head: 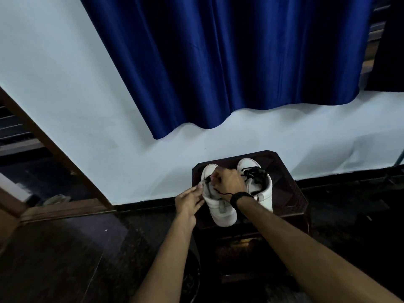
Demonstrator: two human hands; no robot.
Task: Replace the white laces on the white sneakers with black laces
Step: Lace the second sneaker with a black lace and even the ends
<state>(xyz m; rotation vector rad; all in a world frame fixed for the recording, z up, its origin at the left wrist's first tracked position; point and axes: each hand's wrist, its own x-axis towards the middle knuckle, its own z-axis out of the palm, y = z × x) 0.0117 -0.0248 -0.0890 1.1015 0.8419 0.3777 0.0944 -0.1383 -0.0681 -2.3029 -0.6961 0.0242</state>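
Note:
Two white sneakers stand side by side on a small dark stool (290, 193), toes toward the wall. The right sneaker (263, 189) carries a black lace (255, 173), loosely bunched over its tongue. My right hand (227, 180) is curled over the left sneaker (220, 212) and pinches a black lace (220, 192) near the upper eyelets; a strand of it trails across my wrist. My left hand (189, 201) holds the left side of that sneaker, fingertips at the eyelet edge. A black band sits on my right wrist.
A blue curtain (229, 62) hangs on the pale wall behind the stool. Dark floor (65, 259) spreads to the left, with a wooden door frame (54, 149) and a pale shoe (55, 199) beside it.

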